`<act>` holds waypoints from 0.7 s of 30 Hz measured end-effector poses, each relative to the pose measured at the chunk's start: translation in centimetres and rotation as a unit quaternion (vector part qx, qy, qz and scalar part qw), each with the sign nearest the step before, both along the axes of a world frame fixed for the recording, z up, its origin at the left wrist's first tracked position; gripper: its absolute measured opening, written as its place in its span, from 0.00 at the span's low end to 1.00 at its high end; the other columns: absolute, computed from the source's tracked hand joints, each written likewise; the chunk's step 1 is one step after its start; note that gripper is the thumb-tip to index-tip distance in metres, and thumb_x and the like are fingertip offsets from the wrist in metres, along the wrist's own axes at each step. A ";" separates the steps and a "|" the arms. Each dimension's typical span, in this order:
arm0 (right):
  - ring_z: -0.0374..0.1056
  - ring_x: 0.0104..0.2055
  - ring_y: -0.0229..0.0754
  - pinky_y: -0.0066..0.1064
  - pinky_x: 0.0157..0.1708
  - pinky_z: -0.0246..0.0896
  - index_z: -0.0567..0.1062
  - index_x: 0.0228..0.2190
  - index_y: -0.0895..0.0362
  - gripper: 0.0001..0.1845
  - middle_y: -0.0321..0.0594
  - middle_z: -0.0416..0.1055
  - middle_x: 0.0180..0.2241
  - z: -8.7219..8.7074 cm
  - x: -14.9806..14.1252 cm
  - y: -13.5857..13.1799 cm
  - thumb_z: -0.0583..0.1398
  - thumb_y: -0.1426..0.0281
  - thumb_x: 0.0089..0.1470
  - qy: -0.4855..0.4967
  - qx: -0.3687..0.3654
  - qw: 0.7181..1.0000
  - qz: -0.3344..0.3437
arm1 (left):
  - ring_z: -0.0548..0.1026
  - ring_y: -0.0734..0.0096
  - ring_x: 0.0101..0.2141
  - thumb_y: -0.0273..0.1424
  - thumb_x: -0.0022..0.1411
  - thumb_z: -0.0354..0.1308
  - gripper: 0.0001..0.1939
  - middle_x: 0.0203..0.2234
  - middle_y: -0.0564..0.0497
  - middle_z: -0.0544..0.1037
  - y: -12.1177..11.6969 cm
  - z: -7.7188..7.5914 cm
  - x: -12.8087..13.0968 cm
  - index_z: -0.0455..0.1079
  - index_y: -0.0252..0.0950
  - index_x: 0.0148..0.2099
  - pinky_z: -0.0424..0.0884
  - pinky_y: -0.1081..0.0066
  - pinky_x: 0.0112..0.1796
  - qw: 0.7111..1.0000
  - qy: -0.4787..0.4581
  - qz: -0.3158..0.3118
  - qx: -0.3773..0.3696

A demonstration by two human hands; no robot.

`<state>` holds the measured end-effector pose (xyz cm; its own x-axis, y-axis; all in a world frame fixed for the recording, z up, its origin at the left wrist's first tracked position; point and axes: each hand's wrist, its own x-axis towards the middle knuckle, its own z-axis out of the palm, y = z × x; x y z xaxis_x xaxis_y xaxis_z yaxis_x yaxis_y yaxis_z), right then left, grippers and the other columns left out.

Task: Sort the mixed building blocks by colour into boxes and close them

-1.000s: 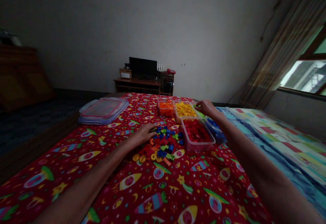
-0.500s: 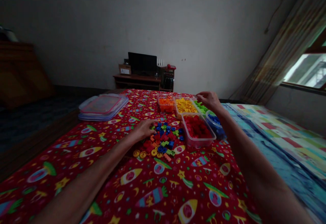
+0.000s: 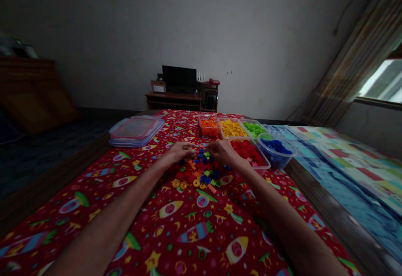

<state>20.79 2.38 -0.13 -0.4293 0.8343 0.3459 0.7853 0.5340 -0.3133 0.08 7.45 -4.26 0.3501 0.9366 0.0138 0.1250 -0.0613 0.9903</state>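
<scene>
The left hand (image 3: 181, 152) and right hand (image 3: 223, 152) are apart at the far side of the loose brick pile (image 3: 198, 170), which lies on the patterned cloth (image 3: 201, 221). Fingers on both are bent inward; I cannot tell whether either grips a brick. With 2 hands working so close, a knuckle could scatter pieces. The right forearm passes just beside the red-brick container (image 3: 264, 170), so a careless swing might nudge it. The round blue-brick tub (image 3: 278, 161) sits near the surface's (image 3: 317, 192) right edge, and a bump there could spill it. Hard to make out: the right hand hides part of the pile and the red container's left side; dim light blurs the fingertips; both forearms are cut off at the near edge.
</scene>
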 end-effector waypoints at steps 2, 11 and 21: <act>0.64 0.28 0.36 0.25 0.28 0.51 0.78 0.35 0.59 0.12 0.41 0.73 0.26 -0.5 -0.3 -0.1 0.56 0.75 0.52 0.012 -0.002 1.000 -0.004 | 0.78 0.64 0.30 0.39 0.35 0.71 0.27 0.27 0.49 0.79 -0.5 0.4 0.0 0.71 0.32 0.39 0.74 0.64 0.36 0.999 -0.044 0.009 -0.024; 0.67 0.32 0.38 0.25 0.30 0.52 0.74 0.43 0.61 0.15 0.46 0.75 0.35 -0.9 -2.0 -1.2 0.58 0.75 0.53 0.016 -0.006 0.998 0.068 | 0.78 0.66 0.33 0.34 0.40 0.70 0.36 0.32 0.49 0.79 -2.4 2.1 1.8 0.65 0.34 0.53 0.73 0.68 0.38 0.999 -0.031 -0.022 -0.035; 0.63 0.27 0.35 0.24 0.28 0.50 0.78 0.34 0.61 0.11 0.42 0.74 0.28 -1.5 -1.2 -0.8 0.55 0.76 0.54 0.078 -0.018 0.992 0.092 | 0.77 0.66 0.32 0.37 0.42 0.69 0.30 0.30 0.49 0.79 -2.3 1.8 1.6 0.70 0.33 0.48 0.72 0.70 0.34 0.998 0.010 -0.054 -0.006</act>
